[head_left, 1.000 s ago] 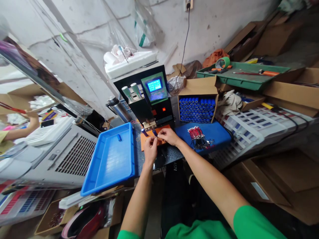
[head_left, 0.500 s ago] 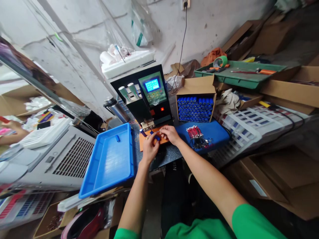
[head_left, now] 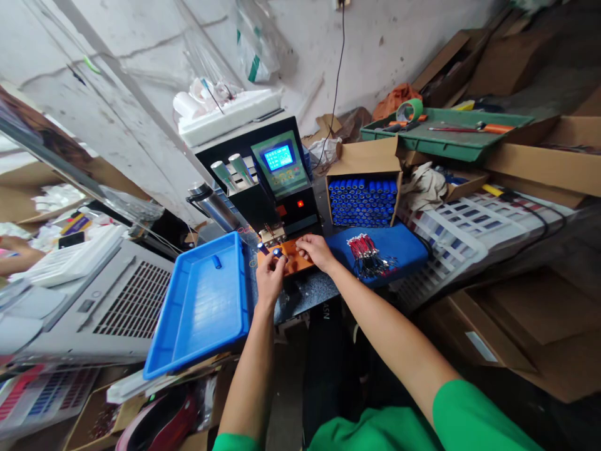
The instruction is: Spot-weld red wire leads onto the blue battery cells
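My left hand [head_left: 268, 276] pinches a small blue battery cell [head_left: 277, 252] over the orange plate [head_left: 295, 264] in front of the black spot-welding machine [head_left: 270, 181]. My right hand [head_left: 315, 249] rests beside it on the same plate with its fingers curled; what they hold, if anything, is hidden. A second blue cell [head_left: 260, 247] lies at the plate's left edge, under the machine's welding tips [head_left: 271, 235]. One blue cell [head_left: 216, 262] lies in the blue tray [head_left: 197, 319] on the left.
A cardboard box of blue cells [head_left: 362, 202] stands right of the machine. A bundle of red-tipped wires [head_left: 366, 252] lies on a blue pad [head_left: 404, 247]. A green tool tray [head_left: 446, 134] sits at the back right. Another person's arm [head_left: 14, 258] shows at far left.
Both hands have moved slightly forward onto the orange plate toward the welding tips. The left hand now holds a blue cell upright; the camera has tilted a little.
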Tool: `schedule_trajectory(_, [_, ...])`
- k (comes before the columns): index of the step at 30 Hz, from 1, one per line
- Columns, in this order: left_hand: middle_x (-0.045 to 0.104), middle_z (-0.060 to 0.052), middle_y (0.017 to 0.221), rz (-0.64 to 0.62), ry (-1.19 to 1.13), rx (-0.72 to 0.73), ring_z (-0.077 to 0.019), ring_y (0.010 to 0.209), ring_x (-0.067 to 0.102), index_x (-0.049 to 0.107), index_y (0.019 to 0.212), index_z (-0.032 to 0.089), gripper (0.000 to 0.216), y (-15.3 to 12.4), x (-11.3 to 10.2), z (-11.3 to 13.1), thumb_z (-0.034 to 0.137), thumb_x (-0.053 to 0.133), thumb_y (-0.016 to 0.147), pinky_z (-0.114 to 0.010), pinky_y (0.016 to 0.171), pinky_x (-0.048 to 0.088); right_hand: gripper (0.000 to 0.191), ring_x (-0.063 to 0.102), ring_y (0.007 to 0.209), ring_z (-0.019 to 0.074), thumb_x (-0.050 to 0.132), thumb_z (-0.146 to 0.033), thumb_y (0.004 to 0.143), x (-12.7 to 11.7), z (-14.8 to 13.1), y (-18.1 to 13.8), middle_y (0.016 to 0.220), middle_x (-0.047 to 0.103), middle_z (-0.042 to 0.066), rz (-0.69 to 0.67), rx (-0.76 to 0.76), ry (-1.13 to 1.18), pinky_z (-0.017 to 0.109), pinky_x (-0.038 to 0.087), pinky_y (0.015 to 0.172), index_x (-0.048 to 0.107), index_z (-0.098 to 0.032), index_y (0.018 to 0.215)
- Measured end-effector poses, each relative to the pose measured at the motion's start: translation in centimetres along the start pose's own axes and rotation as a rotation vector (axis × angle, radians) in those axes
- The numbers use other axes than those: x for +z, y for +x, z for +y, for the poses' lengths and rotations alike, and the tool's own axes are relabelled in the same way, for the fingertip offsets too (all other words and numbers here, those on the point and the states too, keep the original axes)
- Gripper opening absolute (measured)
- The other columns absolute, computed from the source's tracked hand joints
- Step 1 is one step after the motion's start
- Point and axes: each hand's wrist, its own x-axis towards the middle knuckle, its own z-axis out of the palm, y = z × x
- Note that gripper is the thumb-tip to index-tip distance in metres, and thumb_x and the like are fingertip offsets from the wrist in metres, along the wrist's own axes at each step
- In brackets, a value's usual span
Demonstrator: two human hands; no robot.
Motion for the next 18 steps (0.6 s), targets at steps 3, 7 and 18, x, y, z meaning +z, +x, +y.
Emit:
schedule_trajectory(3, [0.054, 0.001, 0.065, -0.026, 0.046, 0.063, -0.0130, 0.062, 0.052, 0.070, 0.085, 0.017, 0.023, 0.7, 0.1, 0.0, 0.039, 0.065, 0.083, -0.024, 0.059, 0.042, 0.027, 0.046, 0.046, 0.0064, 0.071, -0.041, 0.066, 0.0, 0.1, 0.1, 0.057, 0.059, -0.002, 0.009, -0.004, -0.008, 0.018, 0.031, 0.042, 0.059, -0.017, 0.066])
schedule_trajectory(7, [0.060, -0.001, 0.073, -0.052, 0.078, 0.084, -0.0146, 0.069, 0.055, 0.067, 0.081, 0.017, 0.019, 1.3, 0.4, -0.1, 0.036, 0.063, 0.082, -0.026, 0.066, 0.045, 0.026, 0.045, 0.046, 0.0064, 0.069, -0.041, 0.067, 0.0, 0.3, 0.3, 0.053, 0.056, -0.003, 0.019, -0.023, -0.030, 0.018, 0.031, 0.042, 0.058, -0.017, 0.064])
schedule_trajectory(18, [0.071, -0.006, 0.094, -0.070, -0.007, 0.046, -0.0191, 0.087, 0.065, 0.066, 0.103, 0.016, 0.027, 1.2, 1.4, -1.2, 0.036, 0.055, 0.088, -0.032, 0.084, 0.051, 0.023, 0.044, 0.045, 0.0067, 0.067, -0.039, 0.066, 0.6, 0.4, 0.1, 0.053, 0.055, -0.004, 0.049, -0.040, -0.091, 0.018, 0.031, 0.042, 0.058, -0.018, 0.067])
